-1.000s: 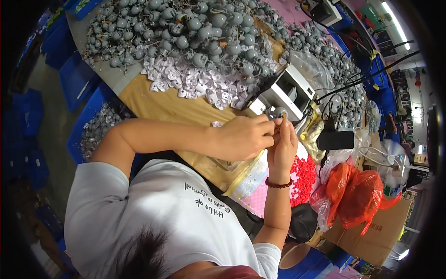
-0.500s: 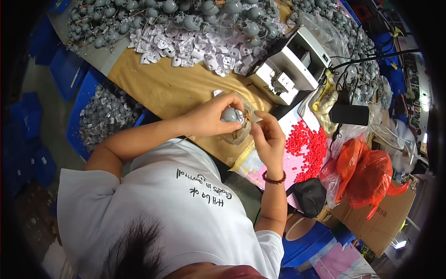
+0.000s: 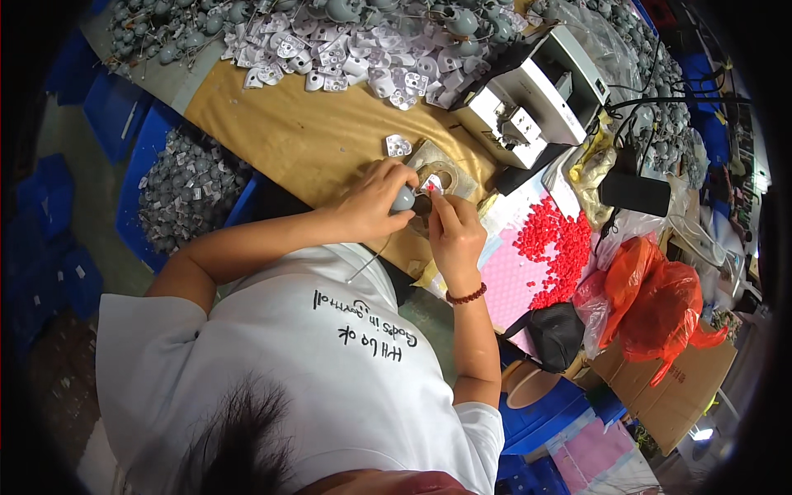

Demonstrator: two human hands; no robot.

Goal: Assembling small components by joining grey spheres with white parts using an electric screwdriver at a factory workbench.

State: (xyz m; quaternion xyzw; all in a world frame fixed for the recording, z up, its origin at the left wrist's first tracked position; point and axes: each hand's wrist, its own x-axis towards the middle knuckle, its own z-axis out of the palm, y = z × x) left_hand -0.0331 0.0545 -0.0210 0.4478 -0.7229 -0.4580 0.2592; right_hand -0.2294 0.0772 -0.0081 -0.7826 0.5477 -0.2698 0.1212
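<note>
Low over the table, my left hand (image 3: 375, 200) is closed round a grey ball-shaped plastic part (image 3: 403, 200), its thumb below and fingers above. A white flat plastic piece (image 3: 435, 179) faces right from the part. My right hand (image 3: 456, 238) is closed, its thumb and fingertips pinched at that piece, where a small red piece (image 3: 431, 187) shows. The fingers partly hide this contact. Just beyond the hands sits a square block (image 3: 466, 183) with a round hole. Beside it lies a loose white plastic plate (image 3: 398, 146). A thin wire (image 3: 367, 261) hangs below my left hand.
A pile of white plates (image 3: 330, 54) and grey ball parts lies at the far side. A white box-shaped device (image 3: 569, 70) stands right of it. Red pieces (image 3: 557, 247) cover a pink sheet. A blue bin (image 3: 128, 206) of grey parts stands left; red bags (image 3: 660, 305) hang right.
My right hand has moved slightly left and down, its fingertips now at a red piece instead of an orange strip. The grey part has turned, and the square block is more exposed.
</note>
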